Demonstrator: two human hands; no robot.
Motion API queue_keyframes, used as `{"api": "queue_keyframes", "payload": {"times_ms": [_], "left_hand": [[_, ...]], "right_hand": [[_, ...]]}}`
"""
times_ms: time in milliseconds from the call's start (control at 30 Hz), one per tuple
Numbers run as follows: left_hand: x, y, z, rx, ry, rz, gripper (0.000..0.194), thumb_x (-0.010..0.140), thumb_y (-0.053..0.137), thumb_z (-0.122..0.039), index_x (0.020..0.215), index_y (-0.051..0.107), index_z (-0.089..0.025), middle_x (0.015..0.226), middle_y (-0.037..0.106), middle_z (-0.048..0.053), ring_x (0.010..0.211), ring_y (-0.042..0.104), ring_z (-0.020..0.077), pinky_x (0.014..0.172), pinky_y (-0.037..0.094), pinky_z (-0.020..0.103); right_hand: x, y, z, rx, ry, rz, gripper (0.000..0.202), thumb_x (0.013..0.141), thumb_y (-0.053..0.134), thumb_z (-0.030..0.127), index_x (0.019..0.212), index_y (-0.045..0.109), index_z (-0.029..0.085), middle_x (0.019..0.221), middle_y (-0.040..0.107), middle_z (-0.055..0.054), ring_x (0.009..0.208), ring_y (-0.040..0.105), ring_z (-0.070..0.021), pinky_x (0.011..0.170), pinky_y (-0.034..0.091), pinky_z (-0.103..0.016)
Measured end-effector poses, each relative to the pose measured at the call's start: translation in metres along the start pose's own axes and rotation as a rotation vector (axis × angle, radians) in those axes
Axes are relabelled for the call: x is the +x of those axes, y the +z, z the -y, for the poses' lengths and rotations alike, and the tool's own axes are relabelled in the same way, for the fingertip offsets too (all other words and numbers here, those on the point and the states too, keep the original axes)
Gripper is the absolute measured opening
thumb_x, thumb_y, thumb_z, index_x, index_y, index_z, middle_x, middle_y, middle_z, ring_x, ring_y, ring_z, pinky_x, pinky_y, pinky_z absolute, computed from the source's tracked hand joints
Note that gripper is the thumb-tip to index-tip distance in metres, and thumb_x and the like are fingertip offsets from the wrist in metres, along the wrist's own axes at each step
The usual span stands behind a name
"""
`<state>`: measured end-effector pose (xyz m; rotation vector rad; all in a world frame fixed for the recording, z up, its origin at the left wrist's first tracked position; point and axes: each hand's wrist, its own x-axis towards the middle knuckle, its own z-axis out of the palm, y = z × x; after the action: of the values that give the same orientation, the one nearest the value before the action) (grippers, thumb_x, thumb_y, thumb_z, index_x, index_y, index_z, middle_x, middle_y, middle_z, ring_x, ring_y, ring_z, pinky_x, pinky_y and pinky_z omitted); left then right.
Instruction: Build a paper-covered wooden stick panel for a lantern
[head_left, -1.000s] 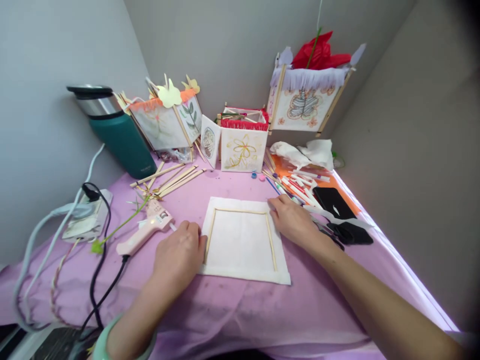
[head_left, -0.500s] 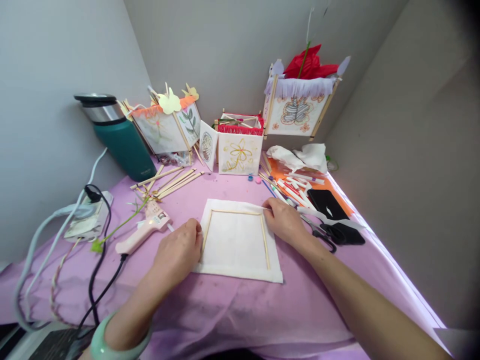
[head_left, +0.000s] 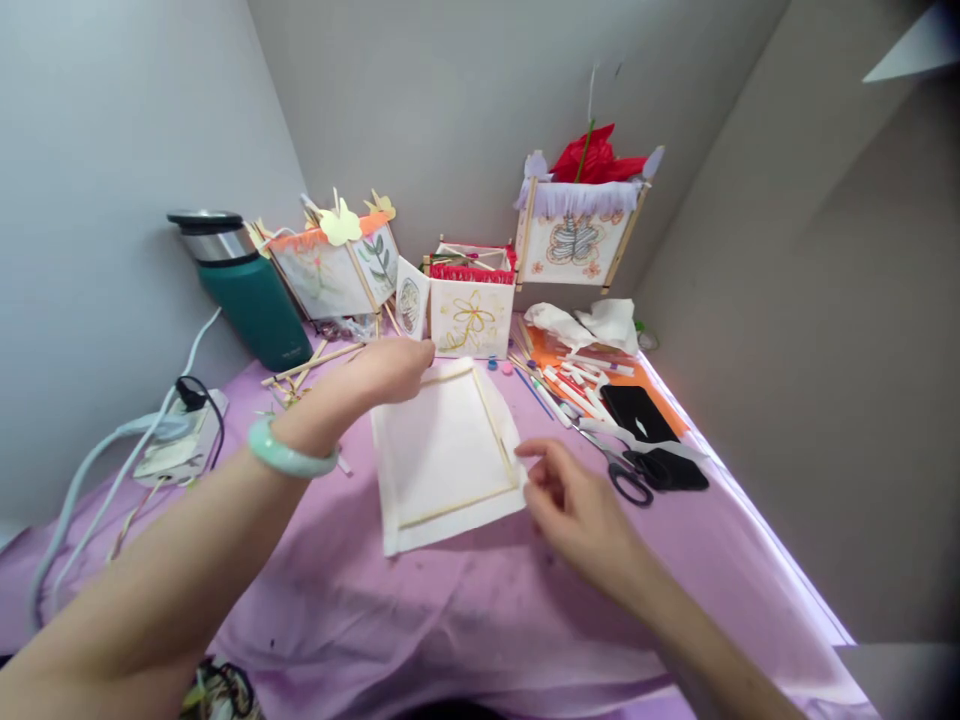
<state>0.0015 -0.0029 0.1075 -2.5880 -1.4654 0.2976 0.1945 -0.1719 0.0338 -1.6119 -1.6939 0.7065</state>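
Note:
A white sheet [head_left: 450, 450], cloth or paper, lies turned at an angle on the purple tablecloth. Thin wooden sticks [head_left: 459, 508] run along several of its sides as a frame. My left hand [head_left: 397, 368] reaches across to the far edge, its fingers curled down on the sheet there; the fingertips are mostly hidden. At the right edge, my right hand [head_left: 570, 500] is beside the near corner, thumb and forefinger apart with the fingertips at the sheet's border. My left forearm covers most of the glue gun, with only its white tip [head_left: 344, 461] showing.
Scissors [head_left: 630, 480], a black phone [head_left: 641, 415] and scattered markers [head_left: 570, 390] lie to the right. Decorated box lanterns [head_left: 472, 318] stand at the back; another lantern [head_left: 574, 245] hangs above. A teal bottle [head_left: 259, 310] and a power strip [head_left: 176, 445] are on the left.
The sheet with its sticks has turned on the table. My left hand has moved from its left side to the far edge; my right hand has come nearer me and its fingers have parted.

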Motion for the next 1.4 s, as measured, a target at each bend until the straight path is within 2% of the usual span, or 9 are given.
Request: {"api": "queue_keyframes", "payload": {"times_ms": [100, 233, 433, 600, 833, 1000, 1233, 1300, 1400], "left_hand": [[0.028, -0.015, -0.016, 0.016, 0.11, 0.019, 0.035, 0.079, 0.053, -0.016, 0.113, 0.06, -0.017, 0.107, 0.068, 0.012, 0.098, 0.064, 0.026, 0.079, 0.047, 0.031], [0.034, -0.009, -0.037, -0.004, 0.178, -0.022, 0.042, 0.084, 0.052, -0.023, 0.126, 0.053, -0.023, 0.126, 0.061, 0.007, 0.112, 0.058, 0.0209, 0.088, 0.044, 0.027], [-0.002, 0.031, -0.015, 0.024, -0.087, 0.027, 0.034, 0.087, 0.04, -0.023, 0.103, 0.066, -0.009, 0.1, 0.069, 0.02, 0.097, 0.065, 0.0304, 0.076, 0.05, 0.037], [-0.02, 0.06, 0.0, 0.008, -0.181, 0.157, 0.039, 0.085, 0.039, -0.032, 0.097, 0.07, -0.012, 0.095, 0.071, 0.02, 0.089, 0.068, 0.0294, 0.069, 0.051, 0.034], [-0.022, 0.066, -0.012, -0.026, -0.203, 0.148, 0.038, 0.082, 0.041, -0.027, 0.103, 0.068, -0.012, 0.102, 0.07, 0.019, 0.094, 0.067, 0.0291, 0.068, 0.051, 0.033], [-0.026, 0.057, -0.011, -0.009, -0.184, 0.073, 0.038, 0.084, 0.036, -0.024, 0.105, 0.064, -0.01, 0.097, 0.07, 0.02, 0.091, 0.067, 0.0305, 0.068, 0.05, 0.036], [-0.003, 0.008, 0.003, 0.046, 0.055, -0.071, 0.032, 0.09, 0.037, -0.033, 0.107, 0.06, -0.019, 0.099, 0.07, 0.012, 0.091, 0.065, 0.0266, 0.074, 0.046, 0.034], [0.009, 0.004, -0.006, 0.057, 0.153, -0.115, 0.03, 0.092, 0.036, -0.031, 0.107, 0.06, -0.019, 0.099, 0.07, 0.01, 0.089, 0.065, 0.0247, 0.073, 0.046, 0.032], [0.02, 0.012, -0.026, 0.04, 0.251, -0.111, 0.026, 0.092, 0.041, -0.03, 0.104, 0.061, -0.019, 0.101, 0.069, 0.008, 0.091, 0.065, 0.0229, 0.075, 0.045, 0.031]], "right_hand": [[-0.031, 0.015, 0.015, 0.033, -0.037, 0.118, 0.033, 0.085, 0.043, 0.019, 0.117, 0.051, 0.021, 0.075, 0.062, 0.002, 0.061, 0.058, -0.0131, 0.059, 0.041, -0.024], [-0.043, 0.008, 0.007, -0.109, 0.058, 0.171, 0.028, 0.09, 0.046, 0.029, 0.115, 0.056, 0.021, 0.071, 0.065, 0.001, 0.066, 0.062, -0.0175, 0.063, 0.041, -0.028], [-0.001, -0.02, -0.029, -0.412, 0.097, -0.011, 0.021, 0.091, 0.047, 0.031, 0.101, 0.063, 0.021, 0.092, 0.07, -0.004, 0.085, 0.065, -0.0215, 0.072, 0.042, -0.031], [0.047, -0.006, -0.039, -0.726, 0.085, -0.029, 0.024, 0.091, 0.046, 0.026, 0.107, 0.061, 0.016, 0.108, 0.065, -0.012, 0.095, 0.064, -0.0266, 0.072, 0.04, -0.032], [0.066, 0.01, -0.041, -0.715, 0.114, -0.022, 0.02, 0.09, 0.042, 0.019, 0.094, 0.061, 0.014, 0.099, 0.066, -0.013, 0.089, 0.063, -0.0239, 0.067, 0.038, -0.03], [0.047, 0.004, -0.033, -0.556, 0.119, -0.049, 0.013, 0.087, 0.044, 0.018, 0.089, 0.056, 0.019, 0.077, 0.066, -0.003, 0.073, 0.062, -0.0181, 0.063, 0.037, -0.027], [-0.016, 0.005, -0.005, 0.155, 0.159, -0.107, 0.009, 0.085, 0.048, 0.028, 0.092, 0.05, 0.022, 0.063, 0.06, 0.004, 0.053, 0.057, -0.0133, 0.054, 0.041, -0.024], [-0.036, 0.012, -0.004, 0.194, 0.174, -0.151, 0.014, 0.087, 0.046, 0.03, 0.098, 0.049, 0.022, 0.064, 0.062, 0.004, 0.052, 0.058, -0.0137, 0.054, 0.043, -0.024], [-0.06, 0.021, -0.015, 0.024, 0.159, -0.195, 0.02, 0.088, 0.044, 0.029, 0.106, 0.05, 0.02, 0.062, 0.062, 0.003, 0.052, 0.06, -0.0158, 0.052, 0.043, -0.025]]}}
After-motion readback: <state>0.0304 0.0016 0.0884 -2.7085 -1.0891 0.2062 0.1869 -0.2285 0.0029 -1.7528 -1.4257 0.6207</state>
